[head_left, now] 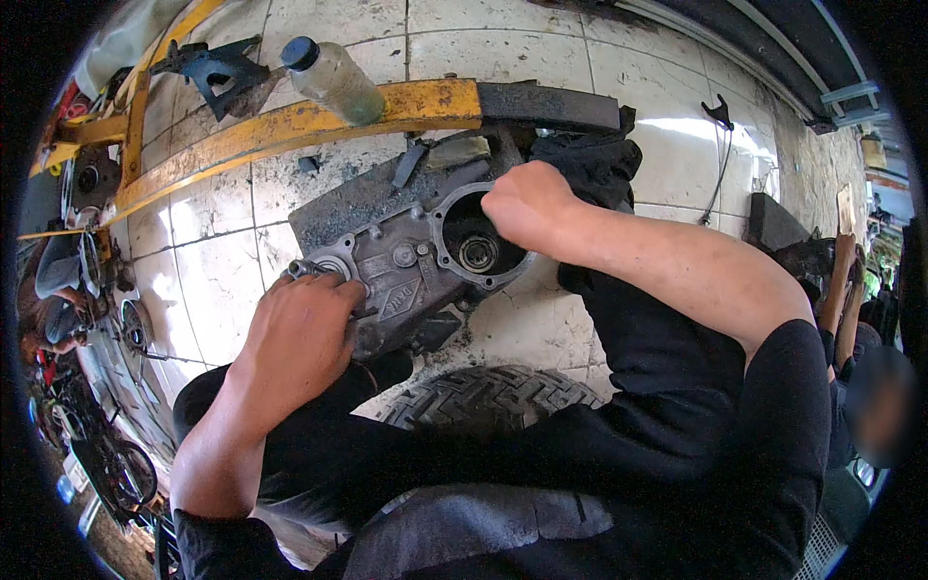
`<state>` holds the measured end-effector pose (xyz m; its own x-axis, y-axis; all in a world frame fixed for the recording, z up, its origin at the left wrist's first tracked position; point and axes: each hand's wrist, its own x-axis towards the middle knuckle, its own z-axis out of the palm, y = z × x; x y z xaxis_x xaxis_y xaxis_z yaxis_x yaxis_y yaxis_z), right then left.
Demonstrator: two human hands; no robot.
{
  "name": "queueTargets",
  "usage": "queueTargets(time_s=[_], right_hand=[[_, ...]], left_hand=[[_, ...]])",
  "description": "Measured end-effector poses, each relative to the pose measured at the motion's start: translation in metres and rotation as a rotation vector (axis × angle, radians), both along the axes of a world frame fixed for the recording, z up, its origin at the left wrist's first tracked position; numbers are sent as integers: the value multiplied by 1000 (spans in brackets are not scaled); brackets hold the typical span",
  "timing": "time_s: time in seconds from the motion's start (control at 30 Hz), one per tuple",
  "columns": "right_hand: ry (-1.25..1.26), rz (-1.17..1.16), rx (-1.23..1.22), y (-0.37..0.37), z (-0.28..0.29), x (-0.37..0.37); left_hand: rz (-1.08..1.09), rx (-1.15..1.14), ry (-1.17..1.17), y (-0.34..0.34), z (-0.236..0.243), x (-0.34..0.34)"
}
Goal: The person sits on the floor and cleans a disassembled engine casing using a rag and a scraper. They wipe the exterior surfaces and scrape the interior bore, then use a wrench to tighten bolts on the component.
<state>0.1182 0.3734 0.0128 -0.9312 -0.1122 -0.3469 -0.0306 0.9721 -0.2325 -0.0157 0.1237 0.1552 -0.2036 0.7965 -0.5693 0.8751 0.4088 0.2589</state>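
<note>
A grey cast metal gear housing (401,280) lies across a dark slab (329,216) in front of me, with a large round opening at its right end and a bearing (478,254) inside it. My left hand (304,333) has its fingers curled on the housing's left end, beside a short metal cylinder and a smaller bore. My right hand (522,203) is closed at the upper right rim of the big opening; its fingertips, and anything in them, are hidden. A black crumpled cloth (590,159) lies behind that hand.
A yellow steel beam (232,145) crosses behind, carrying a bottle (343,92). A black metal part (213,72) lies beyond. A tyre (483,396) is below the housing. Other people (841,280) are at both edges, among tools and bike parts on the tiled floor (503,39).
</note>
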Motion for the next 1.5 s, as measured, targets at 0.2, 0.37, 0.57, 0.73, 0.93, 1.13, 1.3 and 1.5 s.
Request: queueTargets(time_s=[0.2,0.37,0.57,0.73,0.93,1.13,1.3,1.5], right_hand=[[86,43,-25,-8,-5,5],[72,20,10,-3,-2,6],[170,19,-117,-9,-24,16],[29,35,-60,3,-18,9],[-12,-32,-164,-13,-18,6],[5,-49,-113,4,-15,4],[41,12,-130,-4,-27,16],[-13,-26,-133,11,-4,4]], left_hand=[[48,66,6,-2,-14,-1],[47,119,14,3,-12,-2],[35,68,66,7,-12,3],[54,41,68,7,-12,6],[37,40,49,9,-19,7],[50,16,78,15,-14,11],[77,13,70,17,-19,9],[45,2,84,22,-14,11]])
